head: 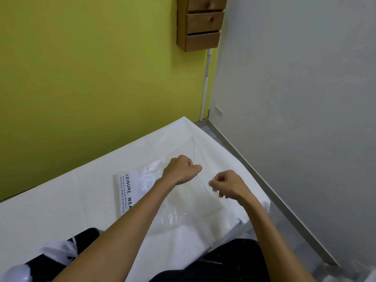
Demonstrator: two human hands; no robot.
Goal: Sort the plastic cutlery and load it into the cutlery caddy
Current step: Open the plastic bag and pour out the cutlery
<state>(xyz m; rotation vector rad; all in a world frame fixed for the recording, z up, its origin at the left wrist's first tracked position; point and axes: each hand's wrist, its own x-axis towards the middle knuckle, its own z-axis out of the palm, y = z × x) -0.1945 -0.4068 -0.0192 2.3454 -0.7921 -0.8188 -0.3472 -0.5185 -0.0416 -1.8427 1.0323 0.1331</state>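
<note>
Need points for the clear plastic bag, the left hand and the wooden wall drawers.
clear plastic bag (195, 198), head view, on its flat middle panel between the two hands.
left hand (180, 169), head view, on the back of the hand.
wooden wall drawers (204, 22), head view, on the middle drawer front.

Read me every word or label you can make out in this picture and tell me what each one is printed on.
"LEISURE · WEA": large black print on the white card inside the clear plastic bag; the left forearm cuts off the rest.
"ENJOY EVERY MOMENT IN THE HOUSE": small print on the same card.
Two more fine lines between those: too small to read.
The wall socket shows no readable marking.
</note>
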